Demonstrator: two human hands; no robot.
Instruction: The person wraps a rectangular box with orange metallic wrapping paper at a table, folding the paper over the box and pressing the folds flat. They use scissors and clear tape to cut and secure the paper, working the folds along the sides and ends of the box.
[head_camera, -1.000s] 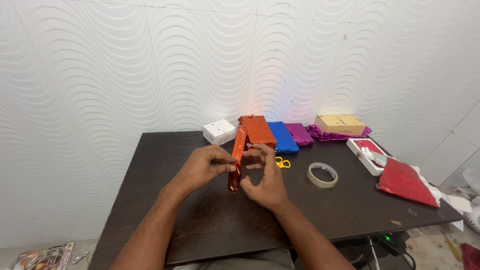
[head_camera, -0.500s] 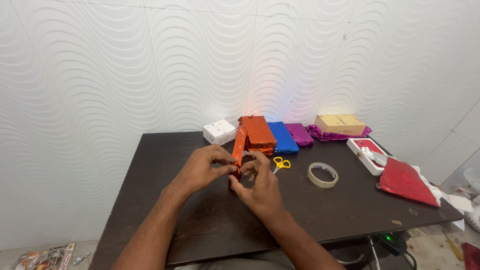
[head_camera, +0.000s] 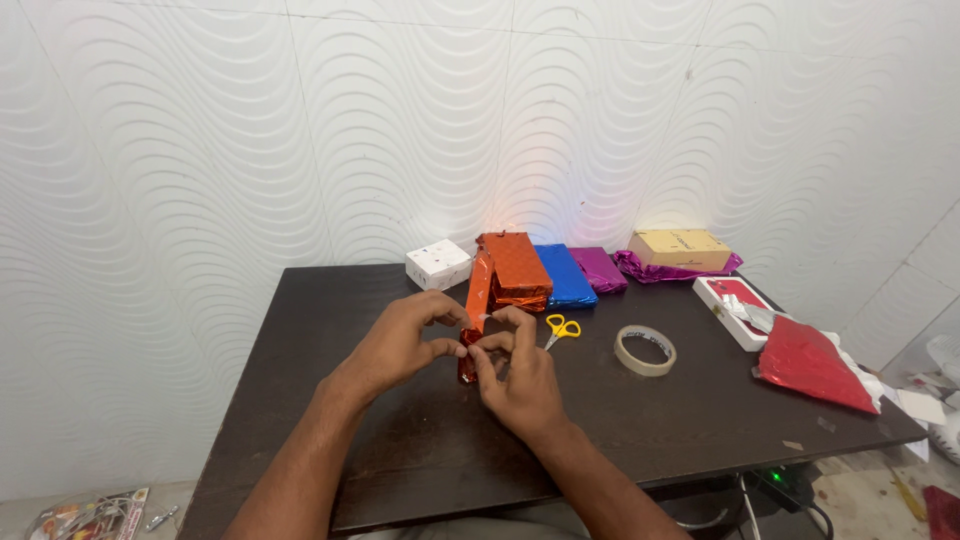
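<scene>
Here, head view, the only one: both hands meet over the middle of the dark desk (head_camera: 300, 400). The left hand (head_camera: 400, 340) and right hand (head_camera: 520, 385) pinch the same thing, a narrow orange pack (head_camera: 477, 305) wrapped in shiny foil. The pack stands on one end, a bit tilted, w/ its long axis going from the desk up and away from the person. It sits between the two hands; left fingers (head_camera: 452, 318) grip it from the left side approx. at mid height, right fingers (head_camera: 490, 345) close on it from the right, a little lower. Both hands look equally near. Behind it lie an orange box (head_camera: 518, 264), then blue box (head_camera: 565, 272). Scissors (head_camera: 560, 327) & tape roll (head_camera: 645, 350) are to the right.
</scene>
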